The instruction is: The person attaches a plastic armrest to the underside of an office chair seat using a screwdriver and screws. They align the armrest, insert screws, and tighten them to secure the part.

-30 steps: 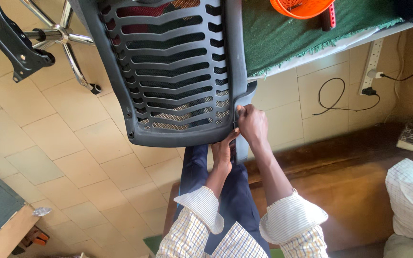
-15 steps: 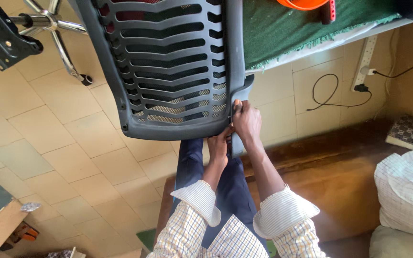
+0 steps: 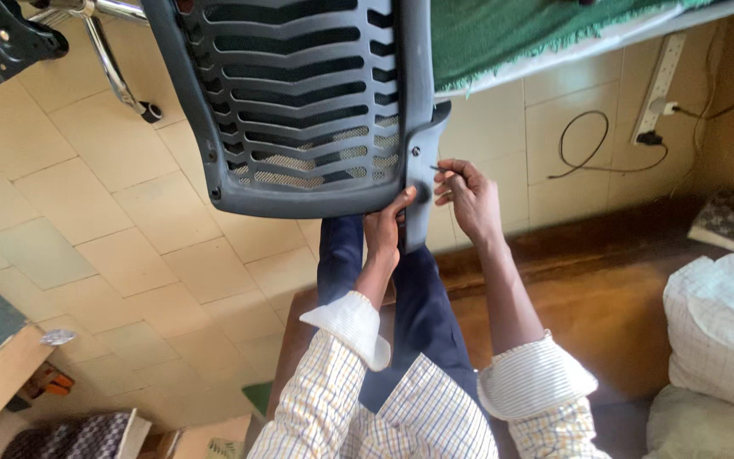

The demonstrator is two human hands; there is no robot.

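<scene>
Here, nearest me, my left hand (image 3: 381, 234) grips the lower edge of the grey slotted chair back (image 3: 299, 102), steadying it above my knees. My right hand (image 3: 469, 197) pinches a thin metal tool (image 3: 440, 169) just beside the side bracket (image 3: 422, 170). I judge the bracket fastening partway done; one screw (image 3: 415, 151) shows.

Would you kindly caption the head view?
Left hand steadies a grey chair back; right hand pinches a thin tool beside it.

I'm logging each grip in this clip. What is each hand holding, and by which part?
The left hand grips the grey chair back at its bottom edge. The right hand pinches a thin metal tool by one end.
</scene>
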